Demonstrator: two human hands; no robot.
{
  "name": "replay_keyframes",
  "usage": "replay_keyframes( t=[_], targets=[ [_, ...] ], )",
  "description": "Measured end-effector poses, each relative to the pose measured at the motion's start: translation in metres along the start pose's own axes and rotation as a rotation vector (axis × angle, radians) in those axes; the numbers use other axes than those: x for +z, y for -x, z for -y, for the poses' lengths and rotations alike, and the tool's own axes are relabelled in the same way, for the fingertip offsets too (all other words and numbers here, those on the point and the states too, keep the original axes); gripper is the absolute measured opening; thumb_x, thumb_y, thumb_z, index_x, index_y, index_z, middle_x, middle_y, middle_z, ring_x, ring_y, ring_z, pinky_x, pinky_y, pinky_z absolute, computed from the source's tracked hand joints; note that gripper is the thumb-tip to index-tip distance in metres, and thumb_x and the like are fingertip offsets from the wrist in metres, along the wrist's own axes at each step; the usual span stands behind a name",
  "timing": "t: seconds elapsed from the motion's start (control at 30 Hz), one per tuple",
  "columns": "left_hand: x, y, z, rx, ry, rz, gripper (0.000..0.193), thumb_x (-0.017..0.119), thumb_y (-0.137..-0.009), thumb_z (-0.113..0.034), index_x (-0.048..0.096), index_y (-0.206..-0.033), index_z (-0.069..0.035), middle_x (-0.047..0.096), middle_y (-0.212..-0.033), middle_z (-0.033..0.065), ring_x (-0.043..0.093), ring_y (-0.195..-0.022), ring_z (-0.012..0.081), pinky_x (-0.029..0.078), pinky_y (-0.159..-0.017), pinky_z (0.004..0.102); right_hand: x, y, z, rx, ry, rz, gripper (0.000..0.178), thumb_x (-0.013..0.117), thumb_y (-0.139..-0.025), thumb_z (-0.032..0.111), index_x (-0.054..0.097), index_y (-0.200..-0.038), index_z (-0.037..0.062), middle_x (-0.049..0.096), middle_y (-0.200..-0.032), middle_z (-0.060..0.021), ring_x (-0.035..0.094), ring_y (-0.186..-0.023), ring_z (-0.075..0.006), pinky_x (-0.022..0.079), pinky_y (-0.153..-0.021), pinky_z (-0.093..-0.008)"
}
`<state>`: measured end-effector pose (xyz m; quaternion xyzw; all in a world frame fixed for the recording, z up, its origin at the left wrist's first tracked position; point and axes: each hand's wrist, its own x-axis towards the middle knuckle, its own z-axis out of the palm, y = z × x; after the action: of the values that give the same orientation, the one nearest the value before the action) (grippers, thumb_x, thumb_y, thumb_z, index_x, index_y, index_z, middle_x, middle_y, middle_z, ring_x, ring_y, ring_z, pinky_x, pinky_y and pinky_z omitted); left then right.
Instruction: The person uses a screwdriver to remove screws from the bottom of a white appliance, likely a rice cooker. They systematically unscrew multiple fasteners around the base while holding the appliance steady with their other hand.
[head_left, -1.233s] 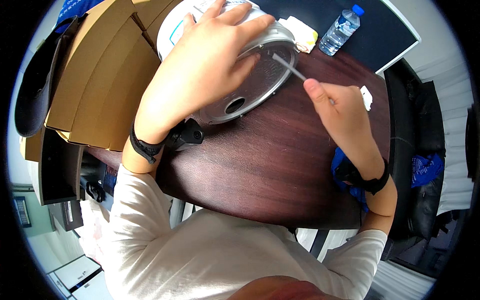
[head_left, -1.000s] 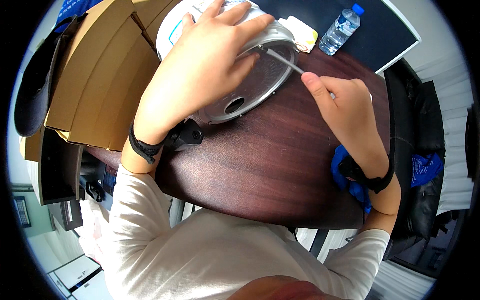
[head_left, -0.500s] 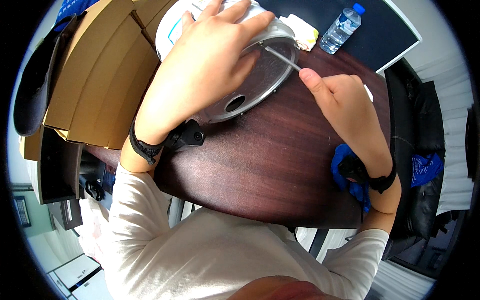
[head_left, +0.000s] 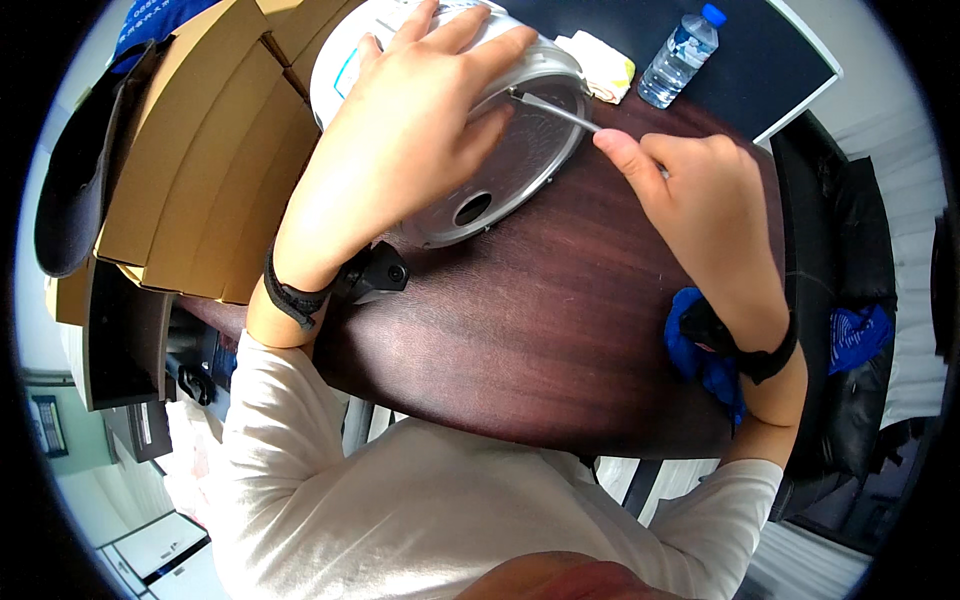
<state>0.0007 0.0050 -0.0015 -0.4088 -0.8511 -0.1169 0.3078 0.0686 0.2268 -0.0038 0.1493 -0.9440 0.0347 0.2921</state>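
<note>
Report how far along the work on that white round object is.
Done: the white round object looks tipped already, its grey round face turned toward the person and the left hand spread over it.
In hand: the right hand holds a thin rod-like tool, its tip at the face's upper rim.
Left: probably finishing at that rim, as the face is still on; any loosening cannot be seen.

A dark reddish-brown wood-grain table (head_left: 520, 330) bears a tilted white round plastic container (head_left: 334, 88) under the left hand (head_left: 430, 105); beyond the right hand (head_left: 705, 195), a blue-capped clear plastic bottle (head_left: 678, 65) and a white-and-yellow soft bundle (head_left: 598, 65); beneath its wrist, crumpled blue fabric (head_left: 683, 348).
</note>
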Motion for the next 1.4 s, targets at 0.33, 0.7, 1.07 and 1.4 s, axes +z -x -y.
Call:
replay_keyframes(
  t=[0.33, 0.7, 1.07, 1.4],
  targets=[
    [-0.001, 0.001, -0.002, 0.006, 0.016, -0.014, 0.053, 0.067, -0.078, -0.007, 0.058, -0.129, -0.011, 0.057, -0.13, 0.0177, 0.051, -0.121, 0.0407, 0.04, -0.101, 0.0518, -0.014, -0.011, -0.003, -0.037, -0.223, 0.245, 0.062, 0.057, -0.093, 0.047, 0.058, -0.051, 0.002, 0.046, -0.044, -0.0125, 0.052, -0.041, -0.0243, 0.041, -0.043, -0.0346],
    [-0.001, 0.009, 0.004, -0.055, 0.087, 0.014, 0.057, 0.067, -0.078, -0.008, 0.055, -0.133, -0.014, 0.053, -0.137, 0.0189, 0.043, -0.13, 0.0457, 0.036, -0.106, 0.053, 0.0, -0.009, 0.006, 0.632, -1.011, 0.825, 0.071, 0.049, -0.093, 0.061, 0.043, -0.045, 0.0093, 0.038, -0.04, 0.0007, 0.043, -0.032, -0.0129, 0.034, -0.033, -0.028],
    [-0.015, 0.008, 0.039, 0.121, 0.212, 0.096, 0.068, 0.073, -0.071, -0.02, 0.053, -0.135, -0.012, 0.049, -0.14, 0.021, 0.04, -0.134, 0.0394, 0.025, -0.114, 0.0473, -0.014, -0.007, 0.014, 0.208, -0.251, 0.29, 0.066, 0.057, -0.092, 0.05, 0.058, -0.051, -0.0019, 0.047, -0.045, -0.019, 0.052, -0.04, -0.0318, 0.043, -0.045, -0.0393],
    [-0.004, -0.002, 0.04, 0.176, 0.133, 0.107, 0.065, 0.059, -0.071, -0.023, 0.054, -0.136, -0.016, 0.05, -0.14, 0.0141, 0.041, -0.135, 0.033, 0.022, -0.112, 0.0506, -0.008, -0.006, 0.011, -0.015, -0.103, 0.094, 0.059, 0.057, -0.093, 0.046, 0.063, -0.056, 0.001, 0.056, -0.053, -0.0197, 0.057, -0.045, -0.034, 0.047, -0.046, -0.0384]
  ],
)
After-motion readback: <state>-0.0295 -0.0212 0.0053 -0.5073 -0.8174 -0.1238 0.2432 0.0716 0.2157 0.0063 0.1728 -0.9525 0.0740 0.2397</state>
